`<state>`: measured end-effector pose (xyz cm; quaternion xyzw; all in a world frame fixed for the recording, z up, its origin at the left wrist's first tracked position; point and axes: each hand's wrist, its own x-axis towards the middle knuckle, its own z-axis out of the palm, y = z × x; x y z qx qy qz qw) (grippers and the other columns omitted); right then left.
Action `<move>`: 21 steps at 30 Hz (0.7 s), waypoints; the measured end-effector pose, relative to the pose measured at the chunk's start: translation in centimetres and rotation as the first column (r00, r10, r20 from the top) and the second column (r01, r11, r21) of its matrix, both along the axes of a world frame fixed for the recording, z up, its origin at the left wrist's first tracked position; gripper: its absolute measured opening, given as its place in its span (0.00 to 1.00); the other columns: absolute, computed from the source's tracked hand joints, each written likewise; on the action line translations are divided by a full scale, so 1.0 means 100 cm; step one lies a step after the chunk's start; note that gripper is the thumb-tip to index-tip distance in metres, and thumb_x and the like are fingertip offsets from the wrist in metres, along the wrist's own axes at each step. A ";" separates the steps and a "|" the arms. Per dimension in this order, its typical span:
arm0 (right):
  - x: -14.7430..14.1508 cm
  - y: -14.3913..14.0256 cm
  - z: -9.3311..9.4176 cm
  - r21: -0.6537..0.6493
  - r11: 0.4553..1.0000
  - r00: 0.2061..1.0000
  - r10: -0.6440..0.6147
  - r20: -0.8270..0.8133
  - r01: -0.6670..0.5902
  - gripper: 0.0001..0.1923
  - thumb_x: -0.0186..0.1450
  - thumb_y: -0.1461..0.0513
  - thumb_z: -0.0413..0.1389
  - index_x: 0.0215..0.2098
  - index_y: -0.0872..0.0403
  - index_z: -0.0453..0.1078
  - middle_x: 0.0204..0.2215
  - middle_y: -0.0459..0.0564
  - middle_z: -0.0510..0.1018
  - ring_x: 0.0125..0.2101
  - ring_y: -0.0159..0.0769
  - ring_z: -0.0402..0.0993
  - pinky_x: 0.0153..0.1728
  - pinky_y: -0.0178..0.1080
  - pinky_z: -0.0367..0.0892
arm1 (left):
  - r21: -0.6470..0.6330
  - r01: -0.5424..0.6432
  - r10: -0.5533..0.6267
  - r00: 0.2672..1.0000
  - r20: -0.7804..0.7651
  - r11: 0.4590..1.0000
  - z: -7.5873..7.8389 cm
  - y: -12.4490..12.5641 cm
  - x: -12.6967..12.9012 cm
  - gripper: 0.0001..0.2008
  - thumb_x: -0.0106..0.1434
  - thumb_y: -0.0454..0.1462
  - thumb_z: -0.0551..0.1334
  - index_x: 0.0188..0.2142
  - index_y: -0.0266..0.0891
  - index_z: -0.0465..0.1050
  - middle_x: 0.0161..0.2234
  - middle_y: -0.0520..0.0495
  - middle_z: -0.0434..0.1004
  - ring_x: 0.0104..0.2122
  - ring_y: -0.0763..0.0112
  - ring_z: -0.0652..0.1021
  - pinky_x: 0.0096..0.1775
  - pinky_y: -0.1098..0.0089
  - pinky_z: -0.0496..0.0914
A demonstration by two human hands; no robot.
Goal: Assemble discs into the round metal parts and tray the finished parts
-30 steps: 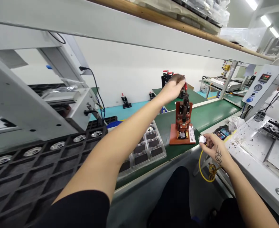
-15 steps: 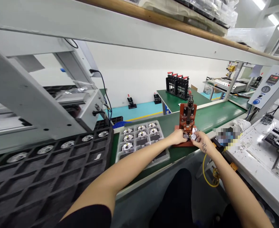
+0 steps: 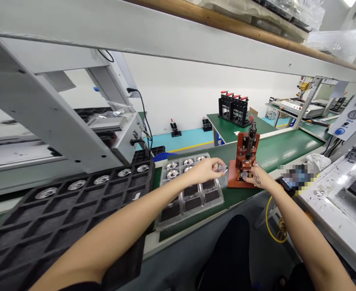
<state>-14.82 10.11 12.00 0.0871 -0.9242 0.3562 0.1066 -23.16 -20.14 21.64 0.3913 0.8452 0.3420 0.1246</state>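
Holding round part point(image 3: 222, 168), left hand point(image 3: 206, 170)

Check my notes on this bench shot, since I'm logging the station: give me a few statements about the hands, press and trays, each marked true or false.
1. The left hand holds a small round metal part in its fingers. True.
2. The right hand rests on the lever at the top of the red press. False: it is low at the base of the press, with a round part under its fingers.
3. The clear tray lies left of the red press on the green belt. True.
4. Every pocket of the clear tray holds a round part. False: only the far pockets do; the near ones show dark and unfilled.
5. The black tray has round parts along its far row. True.
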 end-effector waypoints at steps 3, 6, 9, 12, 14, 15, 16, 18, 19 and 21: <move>-0.002 0.000 0.005 0.006 0.999 0.998 0.047 0.036 -0.048 0.21 0.62 0.59 0.68 0.53 0.50 0.82 0.47 0.54 0.86 0.48 0.51 0.82 0.50 0.45 0.75 | 0.024 -0.025 0.024 0.999 0.030 0.999 0.009 -0.023 0.006 0.23 0.61 0.51 0.67 0.49 0.37 0.78 0.23 0.60 0.59 0.22 0.72 0.63 0.30 0.70 0.58; 0.001 -0.001 0.008 0.005 0.997 0.994 0.080 0.078 -0.080 0.20 0.65 0.59 0.65 0.55 0.54 0.82 0.44 0.55 0.87 0.44 0.49 0.84 0.47 0.45 0.76 | 0.057 -0.030 0.026 0.997 0.077 0.998 0.010 -0.036 0.011 0.23 0.61 0.51 0.69 0.48 0.38 0.78 0.23 0.61 0.56 0.22 0.73 0.61 0.30 0.71 0.57; 0.003 -0.006 0.010 0.003 0.997 0.993 0.081 0.092 -0.081 0.20 0.66 0.59 0.65 0.55 0.56 0.82 0.42 0.56 0.87 0.41 0.48 0.84 0.45 0.43 0.77 | 0.078 -0.034 0.025 0.994 0.107 0.996 0.007 -0.040 0.013 0.22 0.60 0.51 0.69 0.48 0.39 0.78 0.24 0.60 0.56 0.23 0.73 0.61 0.31 0.71 0.58; 0.009 -0.007 0.015 0.011 0.999 0.997 0.047 0.060 -0.048 0.17 0.63 0.57 0.68 0.49 0.53 0.84 0.40 0.54 0.87 0.41 0.47 0.82 0.46 0.43 0.76 | 0.094 -0.050 0.040 0.993 0.109 0.994 0.007 -0.045 0.015 0.23 0.61 0.51 0.69 0.49 0.39 0.78 0.24 0.60 0.57 0.23 0.73 0.62 0.31 0.70 0.59; 0.016 0.000 0.024 0.018 1.000 0.999 -0.011 0.036 0.010 0.16 0.60 0.51 0.70 0.39 0.53 0.83 0.33 0.52 0.85 0.35 0.45 0.81 0.40 0.42 0.76 | 0.095 -0.060 0.052 0.995 0.090 0.994 0.011 -0.052 0.018 0.22 0.61 0.51 0.69 0.49 0.39 0.78 0.25 0.59 0.57 0.24 0.73 0.62 0.31 0.70 0.59; 0.020 0.006 0.032 0.017 0.998 0.998 -0.053 0.020 0.053 0.19 0.60 0.46 0.70 0.33 0.53 0.82 0.29 0.52 0.84 0.31 0.44 0.80 0.36 0.42 0.75 | 0.098 -0.066 0.060 0.996 0.067 0.993 0.014 -0.058 0.020 0.22 0.61 0.50 0.69 0.49 0.40 0.79 0.26 0.59 0.57 0.24 0.73 0.63 0.31 0.70 0.60; 0.022 0.013 0.041 0.012 0.994 0.994 -0.105 -0.003 0.105 0.23 0.61 0.42 0.67 0.29 0.53 0.79 0.25 0.52 0.81 0.28 0.43 0.78 0.34 0.42 0.75 | 0.108 -0.071 0.068 0.997 0.032 0.992 0.018 -0.064 0.023 0.22 0.61 0.50 0.69 0.49 0.40 0.79 0.27 0.58 0.59 0.25 0.72 0.64 0.31 0.70 0.62; 0.021 0.028 0.069 -0.013 0.976 0.973 -0.218 -0.076 0.218 0.33 0.68 0.34 0.56 0.27 0.54 0.77 0.22 0.53 0.79 0.27 0.45 0.78 0.33 0.44 0.74 | 0.145 -0.077 0.086 0.995 -0.059 0.986 0.029 -0.074 0.029 0.20 0.61 0.49 0.69 0.48 0.42 0.81 0.31 0.55 0.65 0.29 0.70 0.69 0.34 0.68 0.67; 0.016 0.034 0.085 -0.034 0.962 0.954 -0.272 -0.126 0.270 0.37 0.71 0.33 0.49 0.30 0.54 0.78 0.23 0.55 0.81 0.30 0.48 0.80 0.36 0.46 0.75 | 0.165 -0.073 0.091 0.990 -0.104 0.984 0.035 -0.077 0.033 0.20 0.61 0.49 0.69 0.49 0.43 0.81 0.35 0.52 0.69 0.32 0.68 0.72 0.37 0.67 0.70; -0.002 0.039 0.123 -0.078 0.944 0.917 -0.330 -0.226 0.320 0.42 0.75 0.33 0.40 0.41 0.56 0.81 0.36 0.61 0.86 0.42 0.53 0.83 0.47 0.50 0.75 | 0.199 -0.052 0.087 0.982 -0.169 0.979 0.046 -0.076 0.040 0.19 0.62 0.49 0.69 0.50 0.44 0.82 0.44 0.47 0.74 0.40 0.64 0.77 0.45 0.64 0.74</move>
